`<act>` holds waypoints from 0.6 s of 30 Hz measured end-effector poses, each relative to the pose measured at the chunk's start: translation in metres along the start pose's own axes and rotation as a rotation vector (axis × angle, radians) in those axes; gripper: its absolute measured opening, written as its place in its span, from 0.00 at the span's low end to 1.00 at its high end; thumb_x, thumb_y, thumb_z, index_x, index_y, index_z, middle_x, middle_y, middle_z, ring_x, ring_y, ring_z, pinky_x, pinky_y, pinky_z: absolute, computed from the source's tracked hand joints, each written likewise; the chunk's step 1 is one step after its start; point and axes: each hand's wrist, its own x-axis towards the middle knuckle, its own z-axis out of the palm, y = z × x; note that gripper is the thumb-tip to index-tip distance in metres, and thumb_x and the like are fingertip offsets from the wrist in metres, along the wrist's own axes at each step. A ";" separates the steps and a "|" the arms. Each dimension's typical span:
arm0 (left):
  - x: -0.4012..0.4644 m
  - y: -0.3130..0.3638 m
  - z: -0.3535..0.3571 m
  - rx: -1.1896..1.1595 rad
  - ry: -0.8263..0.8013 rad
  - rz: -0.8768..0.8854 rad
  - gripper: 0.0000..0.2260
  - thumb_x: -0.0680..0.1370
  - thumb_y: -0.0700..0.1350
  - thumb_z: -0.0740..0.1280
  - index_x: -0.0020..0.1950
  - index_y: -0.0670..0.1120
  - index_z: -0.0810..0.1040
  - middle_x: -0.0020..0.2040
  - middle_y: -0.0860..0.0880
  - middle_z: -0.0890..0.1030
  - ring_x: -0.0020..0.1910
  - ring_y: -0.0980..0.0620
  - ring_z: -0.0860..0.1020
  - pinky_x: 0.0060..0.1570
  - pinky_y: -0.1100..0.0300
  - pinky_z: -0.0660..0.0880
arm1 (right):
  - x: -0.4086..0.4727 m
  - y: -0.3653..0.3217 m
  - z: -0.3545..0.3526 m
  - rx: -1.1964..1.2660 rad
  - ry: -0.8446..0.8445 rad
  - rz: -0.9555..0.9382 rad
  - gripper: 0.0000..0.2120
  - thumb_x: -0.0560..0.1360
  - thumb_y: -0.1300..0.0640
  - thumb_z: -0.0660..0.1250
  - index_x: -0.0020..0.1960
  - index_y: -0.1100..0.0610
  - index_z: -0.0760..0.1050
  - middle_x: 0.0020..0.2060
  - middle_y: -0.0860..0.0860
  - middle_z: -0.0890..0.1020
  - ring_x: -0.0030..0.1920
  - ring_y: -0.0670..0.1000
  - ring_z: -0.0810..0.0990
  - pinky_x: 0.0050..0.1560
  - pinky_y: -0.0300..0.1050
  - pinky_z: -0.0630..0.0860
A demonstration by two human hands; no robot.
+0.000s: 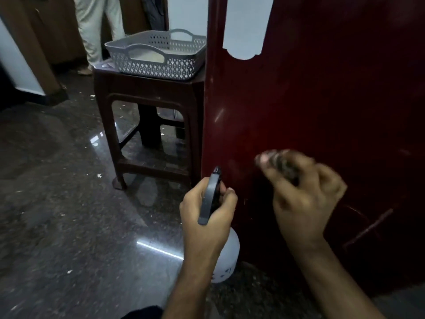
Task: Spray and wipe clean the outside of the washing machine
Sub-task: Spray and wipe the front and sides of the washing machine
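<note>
Dark red metal fills the frame from twelve to four o'clock: the side panel of the washer, its top and right edge cut off by the frame. A pale patch at twelve o'clock, scalloped along its lower edge, sits on the panel; what it is cannot be told. Faint scratches show near the panel's lower part at four o'clock.

The left hand, at about six o'clock, is wrapped tight around the dark trigger head of a spray bottle, nozzle pointing up and toward the panel. The white bottle body hangs below the fist, mostly hidden behind wrist and forearm; small dark marks on it are too small to read. Whether the bottle touches the panel cannot be told.

The right hand, at about four o'clock, is smeared by motion blur. Its fingers are curled around something dark and bunched, probably a cloth, held up against or just beside the panel; contact is not clear, and the material cannot be made out.

A brown stool stands at eleven o'clock, just beside the washer's left edge, carrying a grey perforated basket with handles. Its contents are hidden by its walls. Behind it, at eleven o'clock, the pale trouser legs of another person are cut off at the top. The polished dark floor shows glare streaks and scattered pale flecks.
</note>
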 end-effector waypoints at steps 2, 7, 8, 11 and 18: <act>-0.001 -0.002 0.000 0.012 0.011 0.011 0.13 0.78 0.36 0.72 0.36 0.45 0.73 0.27 0.53 0.70 0.28 0.55 0.68 0.29 0.60 0.67 | 0.034 -0.004 0.003 0.038 0.129 0.045 0.12 0.81 0.56 0.71 0.60 0.42 0.84 0.57 0.47 0.84 0.56 0.54 0.71 0.52 0.55 0.72; 0.001 -0.006 -0.008 0.011 0.023 0.054 0.12 0.79 0.36 0.71 0.38 0.43 0.74 0.28 0.50 0.71 0.28 0.52 0.69 0.30 0.56 0.68 | 0.037 -0.035 0.031 0.054 0.043 -0.230 0.13 0.86 0.54 0.61 0.63 0.45 0.82 0.62 0.47 0.83 0.60 0.53 0.72 0.56 0.54 0.71; 0.001 -0.008 -0.011 0.017 0.021 0.053 0.12 0.79 0.35 0.71 0.38 0.43 0.74 0.28 0.49 0.71 0.28 0.52 0.69 0.30 0.55 0.68 | 0.017 -0.035 0.033 0.040 -0.027 -0.285 0.13 0.86 0.53 0.61 0.65 0.45 0.81 0.64 0.46 0.82 0.62 0.53 0.72 0.58 0.52 0.69; -0.001 -0.015 -0.021 0.058 -0.005 0.060 0.14 0.77 0.33 0.71 0.35 0.44 0.73 0.28 0.48 0.71 0.28 0.53 0.68 0.30 0.57 0.68 | -0.019 -0.023 0.026 0.025 -0.121 -0.261 0.14 0.86 0.52 0.60 0.64 0.43 0.82 0.64 0.45 0.82 0.61 0.52 0.72 0.58 0.52 0.67; -0.003 -0.025 -0.033 0.084 -0.086 0.086 0.11 0.74 0.36 0.70 0.35 0.46 0.72 0.28 0.48 0.70 0.28 0.52 0.67 0.30 0.57 0.65 | 0.028 -0.049 0.045 0.025 0.090 -0.068 0.12 0.85 0.53 0.64 0.63 0.41 0.82 0.62 0.42 0.82 0.60 0.51 0.71 0.57 0.52 0.68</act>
